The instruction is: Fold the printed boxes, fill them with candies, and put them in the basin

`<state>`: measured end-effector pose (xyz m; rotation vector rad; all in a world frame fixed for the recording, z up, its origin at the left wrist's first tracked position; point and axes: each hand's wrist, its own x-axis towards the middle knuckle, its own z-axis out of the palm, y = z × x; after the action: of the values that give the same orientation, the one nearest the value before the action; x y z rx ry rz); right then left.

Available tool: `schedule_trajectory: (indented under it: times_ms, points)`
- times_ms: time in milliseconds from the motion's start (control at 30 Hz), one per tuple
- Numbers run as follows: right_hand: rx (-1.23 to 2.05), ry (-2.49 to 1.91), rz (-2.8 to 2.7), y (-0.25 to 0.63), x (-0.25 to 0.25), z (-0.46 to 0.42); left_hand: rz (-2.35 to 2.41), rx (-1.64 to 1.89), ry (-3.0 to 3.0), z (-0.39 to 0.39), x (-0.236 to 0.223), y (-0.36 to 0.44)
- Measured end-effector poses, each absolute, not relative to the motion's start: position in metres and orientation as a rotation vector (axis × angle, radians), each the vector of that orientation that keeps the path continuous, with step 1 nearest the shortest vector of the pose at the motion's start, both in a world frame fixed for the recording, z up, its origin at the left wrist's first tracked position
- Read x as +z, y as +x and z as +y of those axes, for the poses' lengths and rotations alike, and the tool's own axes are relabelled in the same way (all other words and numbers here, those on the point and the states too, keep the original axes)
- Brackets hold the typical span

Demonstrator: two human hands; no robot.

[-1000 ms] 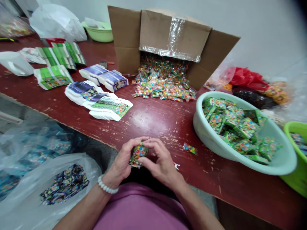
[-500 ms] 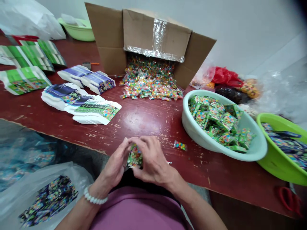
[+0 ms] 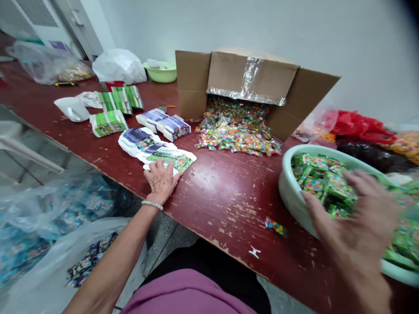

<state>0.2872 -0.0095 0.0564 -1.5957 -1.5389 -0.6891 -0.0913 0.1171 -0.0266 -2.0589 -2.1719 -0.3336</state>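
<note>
My left hand (image 3: 161,179) rests its spread fingertips on the near edge of a fanned stack of flat printed cartons (image 3: 183,162), green ones over dark blue. My right hand (image 3: 358,218), blurred by motion, is over the pale green basin (image 3: 291,213) with its fingers apart and nothing visible in them. Small green candy boxes (image 3: 316,186) fill that basin, partly hidden behind the hand. Between my hands, a clear packet of coloured candies (image 3: 275,226) lies on the red table (image 3: 225,196).
An open cardboard box (image 3: 193,83) spills wrapped candy packets (image 3: 238,133) at the back. Purple carton bundles (image 3: 163,123) and green bundles (image 3: 109,123) stand left, near a white cup (image 3: 72,109). A white scrap (image 3: 254,251) lies near the front edge. Plastic bags (image 3: 49,270) sit below.
My hands were together around a small green box; now they are apart. My left hand went to the carton stack, my right to the basin. The view has swung left.
</note>
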Motion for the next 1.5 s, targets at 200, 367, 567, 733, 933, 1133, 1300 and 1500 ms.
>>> schedule_trajectory:
  times_ms: [200,367,567,733,933,1133,1300,1500]
  points:
    - [-0.279,-1.437,-1.821,0.205,0.011,0.05,-2.071,-0.269,-2.067,0.124,-0.03,-0.097]
    - [0.002,-1.717,-1.907,0.172,-0.005,0.178,-1.998,-0.389,-2.001,0.126,-0.05,-0.097]
    - [0.116,-1.969,-1.945,0.144,-0.008,0.318,-1.869,-0.545,-1.941,0.129,-0.067,-0.102]
    - [0.175,-2.072,-2.002,0.146,-0.029,0.354,-1.713,-0.683,-1.961,0.128,-0.064,-0.108]
    - [0.144,-2.114,-2.05,0.156,-0.045,0.32,-1.521,-0.94,-2.064,0.129,-0.063,-0.114]
    - [0.167,-2.106,-2.094,0.171,-0.041,0.25,-1.975,-1.478,-2.079,0.126,-0.068,-0.119]
    - [0.043,-1.847,-1.943,0.17,-0.029,0.183,-2.246,-1.531,-2.042,0.106,-0.071,-0.108]
    - [0.467,-1.362,-1.849,0.129,-0.032,0.121,-2.333,-1.497,-2.319,0.079,-0.06,-0.093]
